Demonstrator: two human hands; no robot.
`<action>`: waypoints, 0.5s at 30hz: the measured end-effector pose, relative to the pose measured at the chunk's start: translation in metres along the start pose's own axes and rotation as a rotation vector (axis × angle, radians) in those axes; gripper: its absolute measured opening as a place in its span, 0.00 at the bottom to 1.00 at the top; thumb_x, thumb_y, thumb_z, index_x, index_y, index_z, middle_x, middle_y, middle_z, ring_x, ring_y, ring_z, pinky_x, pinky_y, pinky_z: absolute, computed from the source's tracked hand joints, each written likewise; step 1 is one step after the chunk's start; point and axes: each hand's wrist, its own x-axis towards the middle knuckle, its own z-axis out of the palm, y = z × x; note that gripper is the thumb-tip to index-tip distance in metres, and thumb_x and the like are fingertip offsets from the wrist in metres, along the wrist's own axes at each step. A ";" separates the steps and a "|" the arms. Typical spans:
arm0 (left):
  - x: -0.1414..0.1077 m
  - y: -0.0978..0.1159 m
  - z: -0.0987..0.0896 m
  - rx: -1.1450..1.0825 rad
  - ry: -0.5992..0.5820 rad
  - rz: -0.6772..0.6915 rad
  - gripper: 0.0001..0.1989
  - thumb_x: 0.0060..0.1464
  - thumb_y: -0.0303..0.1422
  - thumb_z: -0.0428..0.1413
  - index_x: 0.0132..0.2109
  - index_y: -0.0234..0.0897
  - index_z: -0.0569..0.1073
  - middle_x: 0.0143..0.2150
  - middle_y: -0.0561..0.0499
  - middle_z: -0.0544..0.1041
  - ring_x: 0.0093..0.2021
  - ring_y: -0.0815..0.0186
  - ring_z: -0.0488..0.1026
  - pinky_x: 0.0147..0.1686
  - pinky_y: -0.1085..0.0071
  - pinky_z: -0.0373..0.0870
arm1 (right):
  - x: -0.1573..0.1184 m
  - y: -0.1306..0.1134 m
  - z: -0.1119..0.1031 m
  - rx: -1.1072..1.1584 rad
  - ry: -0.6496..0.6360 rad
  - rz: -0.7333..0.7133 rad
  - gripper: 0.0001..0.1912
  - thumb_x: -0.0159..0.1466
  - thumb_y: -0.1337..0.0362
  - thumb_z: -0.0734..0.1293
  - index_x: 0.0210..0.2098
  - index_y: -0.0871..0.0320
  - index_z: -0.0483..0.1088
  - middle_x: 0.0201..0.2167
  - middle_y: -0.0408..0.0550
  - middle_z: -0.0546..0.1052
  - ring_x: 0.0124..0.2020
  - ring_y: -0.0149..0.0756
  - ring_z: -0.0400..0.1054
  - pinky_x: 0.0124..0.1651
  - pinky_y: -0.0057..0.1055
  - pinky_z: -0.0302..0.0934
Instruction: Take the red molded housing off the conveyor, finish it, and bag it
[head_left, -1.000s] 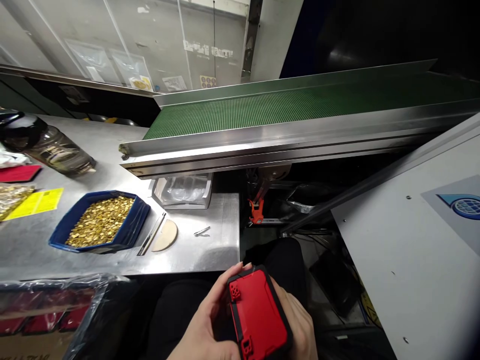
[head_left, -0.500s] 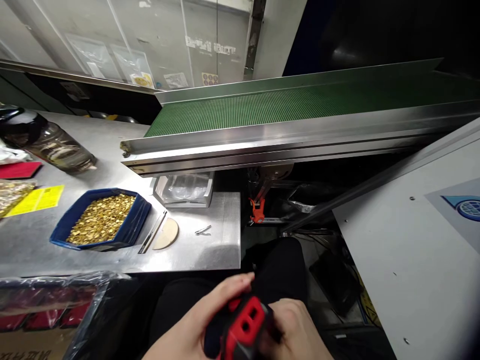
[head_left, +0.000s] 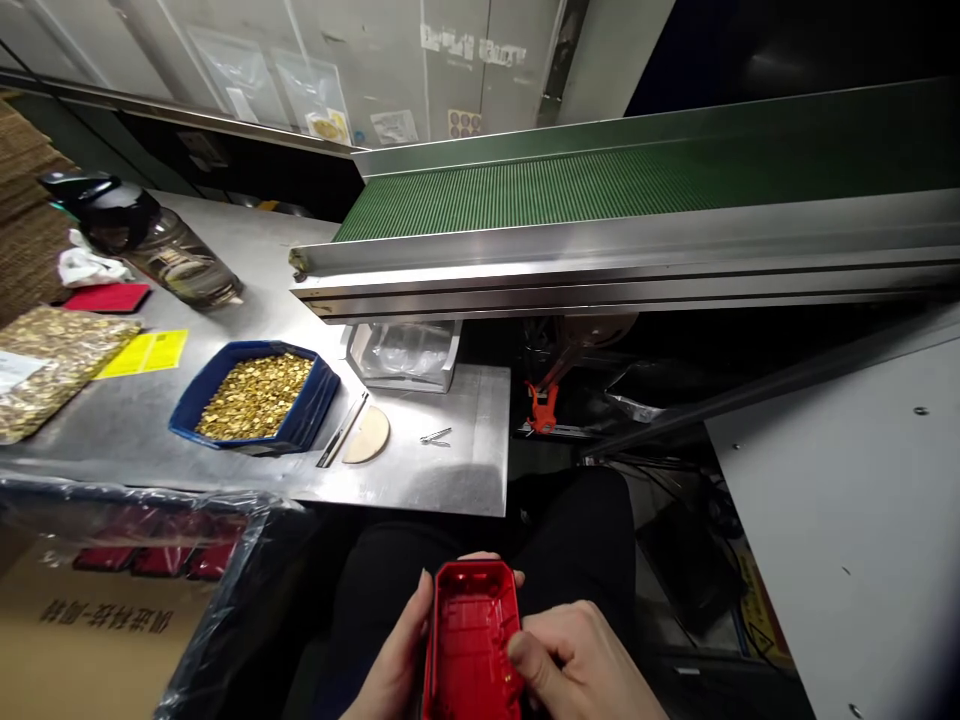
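Low in front of me, my left hand (head_left: 405,650) is wrapped round the left side and far end of a red plastic housing shell (head_left: 472,640), whose hollow inside faces up. My right hand (head_left: 581,655) is closed at the shell's right side, thumb reaching over the rim onto the inner wall. What its curled fingers hold, if anything, is hidden. Tiny gold specks show near the thumb. On the metal bench stands a blue bin (head_left: 307,420) full of small brass-coloured pieces (head_left: 259,395). Beside it lie a thin knife-like tool (head_left: 343,430), a pale half-round piece (head_left: 367,435) and tweezers-like metal pieces (head_left: 436,437).
A green conveyor belt (head_left: 525,195) runs across ahead, with a clear tray (head_left: 405,355) beneath its end. At left are a bottle (head_left: 169,245), a bag of brass pieces (head_left: 60,360) and a plastic-lined carton (head_left: 97,640) with red parts. A white panel (head_left: 847,480) stands at right.
The red shell has turned from its outer face with holes to its hollow side. The right hand has come onto its inner right edge. My view has swung left, bringing more carton into sight.
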 end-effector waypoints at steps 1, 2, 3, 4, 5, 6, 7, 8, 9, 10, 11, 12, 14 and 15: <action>0.000 0.001 -0.001 -0.022 0.012 0.025 0.30 0.66 0.56 0.54 0.60 0.39 0.77 0.60 0.40 0.77 0.57 0.49 0.76 0.57 0.57 0.72 | 0.000 0.000 0.000 0.017 0.015 -0.025 0.37 0.69 0.33 0.52 0.19 0.58 0.57 0.18 0.40 0.63 0.21 0.28 0.56 0.27 0.30 0.45; 0.000 0.002 -0.002 -0.041 0.019 0.039 0.28 0.66 0.55 0.55 0.60 0.39 0.77 0.60 0.40 0.77 0.55 0.51 0.77 0.55 0.59 0.73 | -0.001 0.000 0.000 0.033 0.040 -0.044 0.36 0.70 0.35 0.53 0.20 0.57 0.60 0.18 0.40 0.64 0.22 0.28 0.58 0.28 0.29 0.46; 0.000 0.003 -0.004 -0.061 0.021 0.038 0.28 0.66 0.54 0.56 0.60 0.38 0.77 0.60 0.40 0.78 0.53 0.52 0.79 0.52 0.61 0.75 | -0.001 0.000 0.000 0.045 0.073 -0.054 0.34 0.71 0.37 0.55 0.21 0.57 0.62 0.19 0.40 0.65 0.22 0.29 0.59 0.27 0.29 0.47; 0.000 0.003 -0.006 -0.079 0.023 0.022 0.28 0.66 0.54 0.56 0.60 0.36 0.77 0.59 0.39 0.78 0.51 0.52 0.80 0.50 0.61 0.76 | -0.001 0.001 -0.001 0.054 0.120 -0.052 0.31 0.72 0.40 0.57 0.23 0.57 0.65 0.20 0.40 0.67 0.23 0.29 0.61 0.28 0.28 0.48; 0.000 0.003 -0.008 -0.098 0.032 -0.006 0.29 0.66 0.54 0.56 0.60 0.34 0.77 0.57 0.37 0.79 0.49 0.52 0.81 0.48 0.62 0.78 | -0.001 0.002 -0.001 0.061 0.173 -0.042 0.28 0.72 0.43 0.59 0.25 0.56 0.67 0.21 0.40 0.68 0.24 0.30 0.62 0.28 0.28 0.51; 0.000 0.003 -0.010 -0.117 0.048 -0.039 0.31 0.66 0.55 0.55 0.59 0.31 0.77 0.55 0.35 0.80 0.47 0.51 0.81 0.46 0.62 0.79 | -0.001 0.003 -0.002 0.062 0.226 -0.028 0.25 0.72 0.46 0.60 0.27 0.56 0.68 0.22 0.40 0.69 0.25 0.30 0.63 0.29 0.27 0.53; 0.000 0.002 -0.011 -0.136 0.071 -0.075 0.33 0.66 0.56 0.55 0.58 0.28 0.78 0.52 0.34 0.82 0.46 0.50 0.82 0.45 0.62 0.80 | -0.001 0.004 -0.003 0.059 0.272 -0.009 0.22 0.72 0.47 0.61 0.29 0.55 0.69 0.24 0.40 0.70 0.26 0.31 0.65 0.31 0.26 0.55; 0.000 0.001 -0.013 -0.151 0.095 -0.110 0.35 0.66 0.57 0.54 0.57 0.26 0.78 0.48 0.32 0.83 0.45 0.49 0.83 0.43 0.62 0.81 | 0.000 0.005 -0.003 0.054 0.306 0.012 0.20 0.72 0.48 0.61 0.31 0.55 0.70 0.26 0.41 0.72 0.28 0.31 0.66 0.32 0.26 0.57; 0.000 0.000 -0.014 -0.159 0.121 -0.135 0.37 0.66 0.58 0.53 0.56 0.24 0.79 0.46 0.31 0.83 0.43 0.49 0.83 0.41 0.62 0.82 | 0.000 0.005 -0.002 0.053 0.328 0.031 0.19 0.72 0.48 0.62 0.34 0.54 0.71 0.28 0.41 0.73 0.30 0.32 0.67 0.34 0.26 0.58; 0.000 -0.001 -0.016 -0.159 0.147 -0.152 0.38 0.66 0.59 0.53 0.55 0.23 0.79 0.44 0.30 0.83 0.41 0.48 0.84 0.39 0.62 0.82 | 0.000 0.004 -0.001 0.057 0.340 0.044 0.18 0.72 0.48 0.62 0.36 0.54 0.72 0.30 0.42 0.75 0.32 0.33 0.68 0.35 0.26 0.60; 0.000 -0.002 -0.017 -0.156 0.167 -0.160 0.39 0.66 0.59 0.52 0.55 0.22 0.79 0.43 0.29 0.83 0.39 0.48 0.84 0.37 0.62 0.82 | 0.000 0.003 0.000 0.063 0.349 0.051 0.17 0.72 0.49 0.62 0.38 0.53 0.73 0.33 0.42 0.76 0.34 0.33 0.69 0.37 0.26 0.61; 0.000 -0.003 -0.018 -0.147 0.181 -0.167 0.39 0.66 0.59 0.51 0.56 0.22 0.78 0.43 0.28 0.83 0.38 0.48 0.84 0.36 0.62 0.83 | 0.001 0.001 0.002 0.073 0.362 0.053 0.15 0.72 0.49 0.62 0.40 0.52 0.74 0.35 0.42 0.77 0.35 0.34 0.70 0.39 0.25 0.62; 0.000 -0.003 -0.019 -0.136 0.185 -0.171 0.38 0.68 0.58 0.48 0.58 0.23 0.77 0.43 0.27 0.83 0.37 0.47 0.84 0.34 0.62 0.83 | 0.002 -0.004 0.005 0.086 0.396 0.037 0.13 0.73 0.51 0.62 0.44 0.50 0.75 0.36 0.42 0.77 0.37 0.34 0.70 0.42 0.25 0.63; 0.001 -0.002 -0.019 -0.140 0.173 -0.174 0.38 0.68 0.58 0.47 0.58 0.23 0.77 0.43 0.27 0.83 0.37 0.48 0.84 0.33 0.63 0.83 | 0.003 -0.007 0.006 0.086 0.409 0.020 0.12 0.73 0.52 0.62 0.45 0.49 0.75 0.36 0.42 0.76 0.37 0.34 0.70 0.43 0.25 0.63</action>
